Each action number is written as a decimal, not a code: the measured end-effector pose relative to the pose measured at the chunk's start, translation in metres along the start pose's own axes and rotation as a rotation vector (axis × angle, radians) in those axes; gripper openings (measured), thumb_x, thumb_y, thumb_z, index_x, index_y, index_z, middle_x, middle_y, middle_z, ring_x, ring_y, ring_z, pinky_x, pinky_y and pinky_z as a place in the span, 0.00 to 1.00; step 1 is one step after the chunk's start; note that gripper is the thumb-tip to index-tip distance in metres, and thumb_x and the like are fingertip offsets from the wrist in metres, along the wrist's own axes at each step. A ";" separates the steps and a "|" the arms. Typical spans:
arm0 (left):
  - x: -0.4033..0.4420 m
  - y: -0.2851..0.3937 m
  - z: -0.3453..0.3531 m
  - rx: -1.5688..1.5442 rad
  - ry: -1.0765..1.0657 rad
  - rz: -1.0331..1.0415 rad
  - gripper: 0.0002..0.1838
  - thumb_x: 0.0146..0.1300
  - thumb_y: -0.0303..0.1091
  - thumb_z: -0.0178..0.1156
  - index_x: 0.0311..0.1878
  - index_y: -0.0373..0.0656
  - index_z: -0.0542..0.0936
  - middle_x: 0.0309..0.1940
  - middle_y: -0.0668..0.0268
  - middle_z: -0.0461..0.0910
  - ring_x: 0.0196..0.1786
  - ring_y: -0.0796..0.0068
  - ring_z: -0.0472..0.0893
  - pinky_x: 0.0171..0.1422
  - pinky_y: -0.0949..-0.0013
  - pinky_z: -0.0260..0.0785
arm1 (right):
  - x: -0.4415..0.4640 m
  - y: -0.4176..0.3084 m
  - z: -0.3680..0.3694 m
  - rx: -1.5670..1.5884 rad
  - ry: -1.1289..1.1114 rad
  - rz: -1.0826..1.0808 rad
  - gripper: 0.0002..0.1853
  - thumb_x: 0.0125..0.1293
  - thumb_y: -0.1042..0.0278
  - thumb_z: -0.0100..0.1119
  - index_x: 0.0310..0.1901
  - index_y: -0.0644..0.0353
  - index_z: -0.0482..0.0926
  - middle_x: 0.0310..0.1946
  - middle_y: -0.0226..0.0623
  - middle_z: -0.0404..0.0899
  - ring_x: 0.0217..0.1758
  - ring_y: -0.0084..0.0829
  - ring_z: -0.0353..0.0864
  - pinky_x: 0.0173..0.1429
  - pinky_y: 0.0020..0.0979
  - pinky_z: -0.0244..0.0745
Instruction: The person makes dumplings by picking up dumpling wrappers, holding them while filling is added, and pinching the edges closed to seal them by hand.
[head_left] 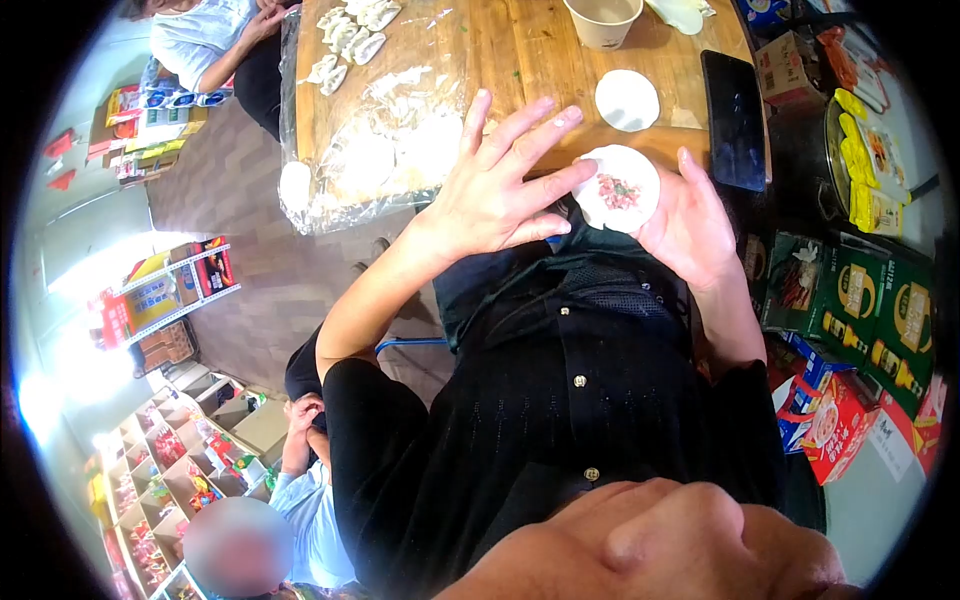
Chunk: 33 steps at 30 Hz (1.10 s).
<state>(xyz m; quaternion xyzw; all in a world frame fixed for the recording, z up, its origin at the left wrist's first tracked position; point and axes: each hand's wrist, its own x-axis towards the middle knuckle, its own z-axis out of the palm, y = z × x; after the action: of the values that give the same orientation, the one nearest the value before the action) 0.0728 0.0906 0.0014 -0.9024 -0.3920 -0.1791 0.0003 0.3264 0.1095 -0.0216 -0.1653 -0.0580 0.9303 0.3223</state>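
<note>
A round dumpling wrapper [595,205] with a small heap of pinkish minced filling [620,192] flecked with green rests on the upturned palm and fingers of my right hand [690,225]. From the left, my left hand [500,190] reaches over with its back up and fingers spread, the index fingertip at the wrapper's upper left edge. Another bare wrapper [628,100] lies flat on the wooden table [520,65] just beyond. Folded dumplings [350,35] sit in a group at the table's far left, near floury plastic film [400,140].
A paper tub [604,22] stands at the table's far side. The black phone [733,120] lies by the right edge. Boxes [865,310] and packets crowd the right. One person [215,45] sits at upper left, another [315,520] at lower left near shelves [165,470].
</note>
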 end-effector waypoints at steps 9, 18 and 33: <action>-0.001 -0.009 -0.001 -0.175 0.126 0.057 0.28 0.70 0.61 0.41 0.56 0.56 0.83 0.67 0.55 0.69 0.69 0.50 0.66 0.77 0.41 0.40 | 0.004 -0.008 -0.004 0.097 0.008 0.028 0.39 0.76 0.41 0.33 0.71 0.72 0.51 0.71 0.58 0.57 0.75 0.45 0.60 0.76 0.49 0.55; 0.115 -0.055 0.014 -0.137 0.338 -0.161 0.22 0.62 0.50 0.60 0.48 0.40 0.81 0.65 0.49 0.66 0.70 0.42 0.59 0.71 0.32 0.44 | 0.002 -0.018 0.011 0.118 -0.028 -0.069 0.42 0.75 0.41 0.35 0.73 0.72 0.44 0.73 0.60 0.50 0.78 0.51 0.51 0.75 0.60 0.48; 0.111 -0.041 0.010 -0.025 0.385 -0.110 0.20 0.61 0.49 0.61 0.47 0.43 0.84 0.64 0.54 0.69 0.71 0.45 0.58 0.74 0.32 0.39 | -0.011 -0.021 0.013 0.125 -0.026 -0.197 0.40 0.75 0.43 0.38 0.72 0.73 0.49 0.72 0.56 0.55 0.76 0.44 0.56 0.78 0.47 0.49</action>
<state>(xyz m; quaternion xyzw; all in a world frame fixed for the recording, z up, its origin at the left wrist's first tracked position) 0.1166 0.1986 0.0224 -0.8286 -0.4312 -0.3529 0.0542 0.3426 0.1195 -0.0017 -0.1263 -0.0201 0.8980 0.4211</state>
